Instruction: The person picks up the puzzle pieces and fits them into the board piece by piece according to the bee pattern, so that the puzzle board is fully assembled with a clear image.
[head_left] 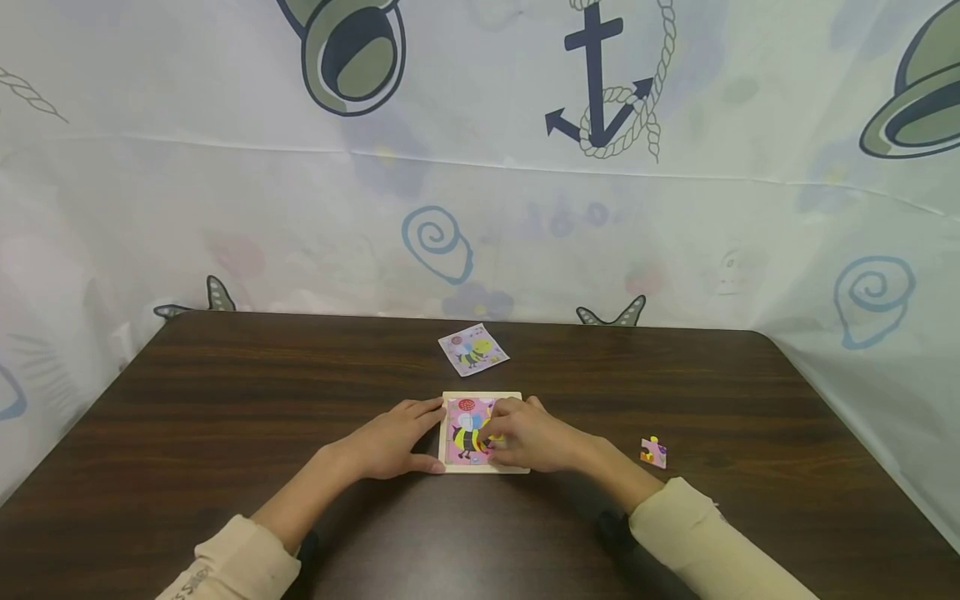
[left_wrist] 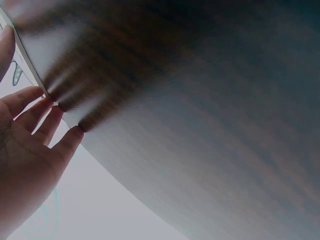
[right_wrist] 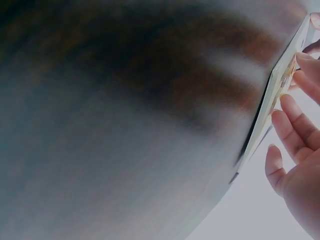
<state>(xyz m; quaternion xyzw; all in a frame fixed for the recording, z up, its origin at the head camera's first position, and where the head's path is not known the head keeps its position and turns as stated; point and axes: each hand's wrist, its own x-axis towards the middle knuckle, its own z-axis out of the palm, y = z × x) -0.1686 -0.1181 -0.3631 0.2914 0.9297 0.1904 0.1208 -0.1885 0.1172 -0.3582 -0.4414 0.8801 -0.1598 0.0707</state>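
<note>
A bee jigsaw puzzle (head_left: 465, 425) in a light wooden tray (head_left: 480, 470) lies flat on the dark table. My left hand (head_left: 393, 437) rests at the tray's left side, thumb by the lower corner and fingers spread by the upper one. In the left wrist view, my left fingers (left_wrist: 42, 115) reach the tray's edge. My right hand (head_left: 532, 433) bends over the right part of the puzzle, index finger and thumb around a piece there and hiding most of it. The right wrist view shows the right fingertips (right_wrist: 287, 107) down at the tray's face.
A loose puzzle piece (head_left: 653, 452) in pink, yellow and purple lies to the right of my right forearm. Beyond the tray, a square bee picture card (head_left: 473, 350) lies tilted near the table's far edge. A patterned white cloth (head_left: 510, 233) hangs behind the table (head_left: 262, 383).
</note>
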